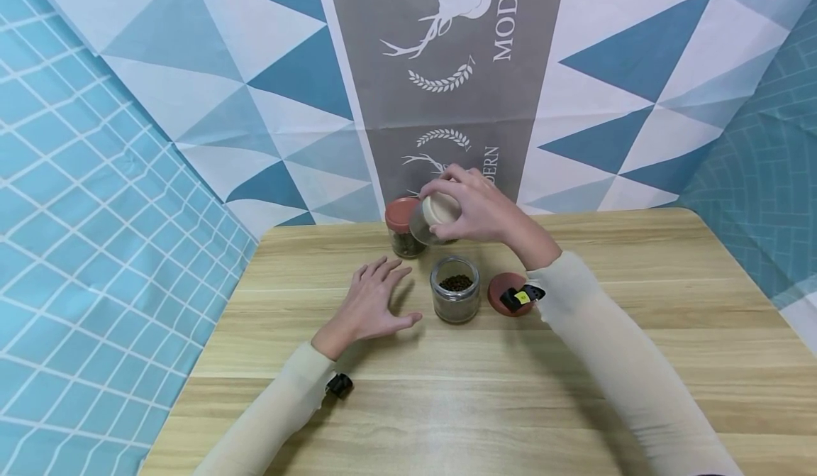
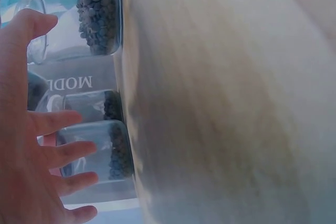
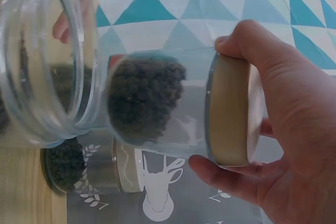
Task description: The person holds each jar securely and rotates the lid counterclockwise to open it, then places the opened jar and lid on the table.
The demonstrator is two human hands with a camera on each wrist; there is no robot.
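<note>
My right hand (image 1: 475, 206) grips a glass jar (image 3: 147, 100) of dark pellets by its cream lid (image 3: 231, 111), thumb on one side and fingers on the other. That jar tilts over the back of the table. In front of it stands an uncovered glass jar (image 1: 455, 306), with brown pellets (image 1: 456, 282) low inside. My left hand (image 1: 373, 306) hovers just left of the uncovered jar, fingers and thumb spread, holding nothing. In the left wrist view its thumb overlaps the jar's mouth.
A red-lidded jar (image 1: 403, 224) stands at the back, beside the held one. Another cream-lidded jar (image 3: 94, 166) shows behind in the right wrist view. A red lid (image 1: 504, 293) lies on the wooden table (image 1: 574, 391), under my right wrist. Patterned cloth (image 1: 447, 107) hangs behind.
</note>
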